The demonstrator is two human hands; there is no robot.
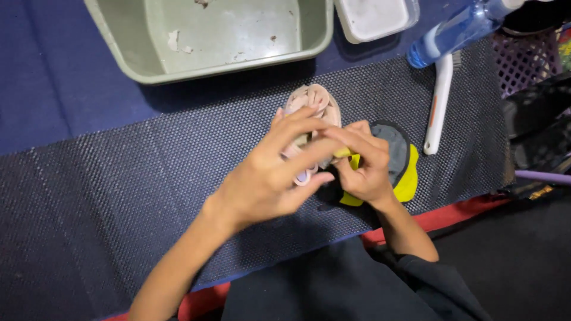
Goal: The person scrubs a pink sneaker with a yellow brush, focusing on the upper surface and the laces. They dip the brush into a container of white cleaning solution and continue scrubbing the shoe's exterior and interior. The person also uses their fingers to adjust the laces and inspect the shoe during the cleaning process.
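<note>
A dark mesh non-slip mat (148,178) lies under my hands across a blue cloth, with a grey-green plastic tub (208,35) at the far edge, a white lidded box (375,18) beside it, and a blue spray bottle (446,32) over a white-handled brush (439,101) to the right.

I judge I am at the handling stage on a small pale pink sandal (315,101), which rests on the mat with its far end showing past my fingers. My left hand (267,178) reaches in from the lower left, fingers spread and curled over the sandal's near end. My right hand (366,166) comes up from below, fingers pinched closed on something yellow (342,153); what it is I cannot tell. Beneath it lies a grey and yellow sole-shaped piece (404,166).

Any next move here calls for a steady left-hand hold and a fine pinch.
</note>
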